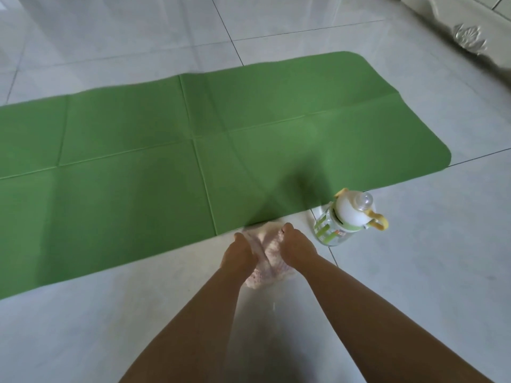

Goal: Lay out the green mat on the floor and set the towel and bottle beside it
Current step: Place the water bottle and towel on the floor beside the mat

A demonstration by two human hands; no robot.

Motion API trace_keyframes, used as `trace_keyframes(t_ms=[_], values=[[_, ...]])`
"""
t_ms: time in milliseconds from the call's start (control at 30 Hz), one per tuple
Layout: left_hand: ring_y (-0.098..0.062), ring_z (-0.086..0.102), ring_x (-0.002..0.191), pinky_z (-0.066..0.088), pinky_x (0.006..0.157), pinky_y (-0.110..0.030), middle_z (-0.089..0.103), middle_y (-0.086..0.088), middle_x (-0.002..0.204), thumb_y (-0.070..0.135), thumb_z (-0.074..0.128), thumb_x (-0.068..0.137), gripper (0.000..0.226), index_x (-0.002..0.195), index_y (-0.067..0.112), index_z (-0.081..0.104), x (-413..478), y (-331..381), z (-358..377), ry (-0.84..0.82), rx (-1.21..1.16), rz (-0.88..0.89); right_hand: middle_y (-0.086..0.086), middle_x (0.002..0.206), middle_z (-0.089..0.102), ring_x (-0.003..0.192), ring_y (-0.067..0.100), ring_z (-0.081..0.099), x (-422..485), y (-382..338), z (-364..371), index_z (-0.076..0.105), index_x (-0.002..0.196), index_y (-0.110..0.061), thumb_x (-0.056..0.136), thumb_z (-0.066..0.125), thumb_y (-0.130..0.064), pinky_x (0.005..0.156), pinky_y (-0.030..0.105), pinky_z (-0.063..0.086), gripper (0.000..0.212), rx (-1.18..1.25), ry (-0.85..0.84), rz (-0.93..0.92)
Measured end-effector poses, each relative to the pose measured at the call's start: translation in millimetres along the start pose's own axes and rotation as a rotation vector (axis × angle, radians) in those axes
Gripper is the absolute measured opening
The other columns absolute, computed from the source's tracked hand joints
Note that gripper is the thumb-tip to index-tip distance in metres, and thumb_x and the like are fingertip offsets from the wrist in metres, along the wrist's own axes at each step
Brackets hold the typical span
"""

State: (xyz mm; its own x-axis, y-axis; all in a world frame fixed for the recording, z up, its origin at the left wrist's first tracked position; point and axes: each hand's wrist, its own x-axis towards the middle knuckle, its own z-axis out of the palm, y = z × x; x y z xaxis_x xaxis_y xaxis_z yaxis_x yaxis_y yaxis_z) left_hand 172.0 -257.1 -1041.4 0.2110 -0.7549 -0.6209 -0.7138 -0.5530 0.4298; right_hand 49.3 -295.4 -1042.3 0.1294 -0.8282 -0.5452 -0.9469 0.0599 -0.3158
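1. Green mat (193, 150) lies flat on the tiled floor (414, 272), with fold creases showing. Its left end runs out of frame. Lay-out step judged done.
2. Bottle (348, 217) stands upright on the floor just beside the mat's near edge, toward its right end. Bottle step judged done.
3. Step in hand: placing the towel (266, 272). It is bunched, low at the floor, just beside the mat's near edge, left of the bottle and apart from it.
4. Left hand (239, 257) and right hand (297, 248) each grasp the towel, one on each side, fingers curled into the cloth.
5. Next move, judged: settle the towel clear of the mat edge, then let go with both hands. A light touch should do, since the cloth is limp.
6. Hard to read:
   - Fingertips are buried in the cloth.
   - The towel's far edge is blurred, so I cannot tell whether it touches the mat.
   - It is unclear whether the towel rests fully on the floor.
   - Carved furniture (456, 26) is cut off at top right.
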Motion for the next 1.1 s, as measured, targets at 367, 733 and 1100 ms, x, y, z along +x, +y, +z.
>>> trace_keyframes(t_ms=[367, 733, 1100], values=[[-0.024, 0.062, 0.099, 0.047, 0.076, -0.032, 0.061, -0.008, 0.11, 0.036, 0.054, 0.092, 0.052, 0.125, 0.003, 0.031, 0, -13, -3, 0.003, 0.246, 0.045, 0.013, 0.118, 0.052, 0.105, 0.026, 0.056, -1, 3, 3, 0.038, 0.122, -0.003, 0.099, 0.034, -0.019, 0.081, 0.031, 0.046, 0.029, -0.128, 0.068, -0.03], [-0.033, 0.008, 0.144, 0.01, 0.116, -0.047, 0.011, -0.02, 0.155, 0.04, 0.036, 0.098, 0.067, 0.146, -0.001, 0.012, -7, -13, 9, 0.142, 0.739, 0.505, 0.02, 0.156, 0.006, 0.145, 0.033, 0.007, -13, 12, 11, 0.01, 0.148, -0.001, 0.099, 0.026, -0.02, 0.115, 0.049, 0.018, 0.055, -0.664, 0.065, -0.547], [-0.02, -0.018, 0.144, 0.006, 0.115, -0.053, -0.023, -0.003, 0.155, 0.046, 0.023, 0.099, 0.07, 0.148, 0.013, -0.014, -4, -24, 28, -0.055, 0.767, 0.381, 0.008, 0.153, -0.027, 0.144, 0.03, -0.016, -10, 20, 18, -0.018, 0.146, -0.013, 0.101, 0.025, -0.036, 0.115, 0.049, 0.012, 0.067, -0.764, -0.23, -0.39]])
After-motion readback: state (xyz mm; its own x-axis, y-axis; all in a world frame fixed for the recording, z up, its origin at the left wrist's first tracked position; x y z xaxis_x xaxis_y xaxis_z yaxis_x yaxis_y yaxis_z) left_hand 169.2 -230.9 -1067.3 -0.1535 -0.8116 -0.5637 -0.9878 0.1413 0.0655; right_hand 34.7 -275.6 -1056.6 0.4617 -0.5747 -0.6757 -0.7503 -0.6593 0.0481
